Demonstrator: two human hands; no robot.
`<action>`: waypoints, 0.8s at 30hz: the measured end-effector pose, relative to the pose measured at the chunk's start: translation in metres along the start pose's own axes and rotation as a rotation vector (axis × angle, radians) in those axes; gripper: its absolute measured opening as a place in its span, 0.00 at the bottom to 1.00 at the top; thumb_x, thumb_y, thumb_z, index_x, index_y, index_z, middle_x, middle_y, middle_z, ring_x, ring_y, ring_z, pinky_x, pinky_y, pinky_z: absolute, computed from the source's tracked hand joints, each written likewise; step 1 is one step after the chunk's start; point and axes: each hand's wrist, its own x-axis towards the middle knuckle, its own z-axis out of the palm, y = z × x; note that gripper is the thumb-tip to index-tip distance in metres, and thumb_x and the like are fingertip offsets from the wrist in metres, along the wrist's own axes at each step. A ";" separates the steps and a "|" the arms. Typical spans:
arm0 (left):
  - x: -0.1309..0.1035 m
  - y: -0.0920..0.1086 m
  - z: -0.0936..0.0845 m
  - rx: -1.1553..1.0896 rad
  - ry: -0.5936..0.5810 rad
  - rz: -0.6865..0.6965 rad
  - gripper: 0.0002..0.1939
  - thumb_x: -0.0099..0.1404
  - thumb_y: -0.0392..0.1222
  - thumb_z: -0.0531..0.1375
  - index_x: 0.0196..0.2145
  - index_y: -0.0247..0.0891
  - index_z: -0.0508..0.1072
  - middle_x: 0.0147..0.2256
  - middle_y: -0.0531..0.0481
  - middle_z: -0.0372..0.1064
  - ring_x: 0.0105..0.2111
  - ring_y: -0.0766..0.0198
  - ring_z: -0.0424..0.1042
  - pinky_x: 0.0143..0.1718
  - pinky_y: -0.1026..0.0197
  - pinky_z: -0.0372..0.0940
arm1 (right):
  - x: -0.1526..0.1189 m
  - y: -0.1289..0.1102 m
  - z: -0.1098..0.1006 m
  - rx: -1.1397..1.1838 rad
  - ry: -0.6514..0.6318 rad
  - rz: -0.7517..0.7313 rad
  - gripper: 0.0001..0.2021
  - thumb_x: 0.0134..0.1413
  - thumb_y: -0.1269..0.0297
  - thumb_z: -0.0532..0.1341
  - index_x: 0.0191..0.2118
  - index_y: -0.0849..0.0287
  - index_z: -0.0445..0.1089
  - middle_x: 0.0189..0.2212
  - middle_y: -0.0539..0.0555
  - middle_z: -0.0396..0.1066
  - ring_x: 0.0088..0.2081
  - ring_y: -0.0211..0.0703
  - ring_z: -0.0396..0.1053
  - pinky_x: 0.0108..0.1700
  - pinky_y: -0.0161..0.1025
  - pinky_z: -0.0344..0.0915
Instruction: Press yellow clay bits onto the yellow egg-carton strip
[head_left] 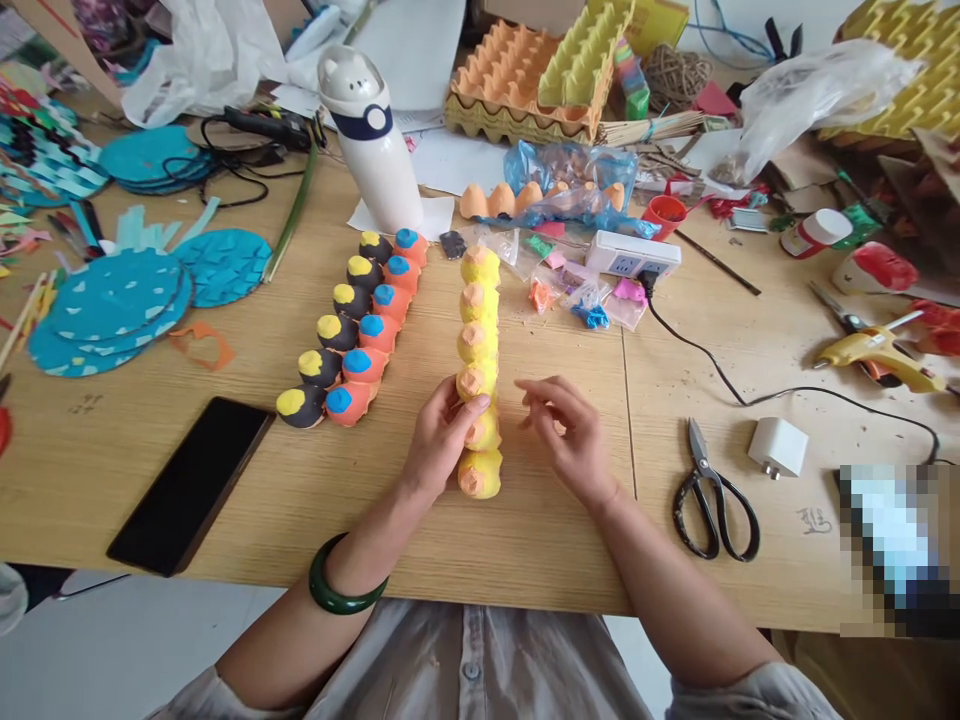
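Note:
A yellow egg-carton strip (480,341) with several bumps, each topped with a pale orange patch, lies lengthwise on the wooden table (555,560). My left hand (441,432) grips its lower part, the thumb over the bumps and the fingers hidden beneath. Just right of the strip, my right hand (568,430) hovers apart from it with curled fingers; whether the fingertips pinch something is too small to tell. Further left, a black strip with yellow tops (335,331) stands beside an orange-red strip with blue tops (377,331).
Black-handled scissors (701,490), a white charger (778,447) and a yellow glue gun (877,355) lie right. A power strip (634,257) and its cord cross behind. A white bottle (375,150) stands at the back; a phone (195,485) lies left.

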 end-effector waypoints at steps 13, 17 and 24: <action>-0.004 0.012 -0.016 1.198 0.202 0.301 0.18 0.67 0.58 0.59 0.37 0.40 0.77 0.40 0.44 0.74 0.42 0.51 0.73 0.35 0.58 0.61 | 0.018 0.006 -0.010 0.616 0.146 0.507 0.19 0.51 0.49 0.73 0.40 0.60 0.76 0.26 0.49 0.76 0.20 0.34 0.68 0.24 0.36 0.72; -0.003 0.014 -0.029 1.193 0.298 0.485 0.25 0.66 0.64 0.62 0.45 0.40 0.80 0.41 0.42 0.75 0.36 0.52 0.73 0.32 0.58 0.60 | 0.017 0.002 -0.007 0.690 0.097 0.519 0.20 0.48 0.49 0.74 0.35 0.61 0.76 0.26 0.48 0.75 0.22 0.32 0.69 0.25 0.34 0.73; -0.010 0.033 -0.010 0.841 0.089 0.857 0.12 0.72 0.42 0.60 0.50 0.42 0.80 0.43 0.46 0.77 0.42 0.61 0.76 0.50 0.59 0.69 | 0.014 -0.003 -0.005 0.744 -0.035 0.499 0.18 0.52 0.55 0.73 0.43 0.59 0.74 0.30 0.48 0.78 0.25 0.34 0.73 0.30 0.37 0.77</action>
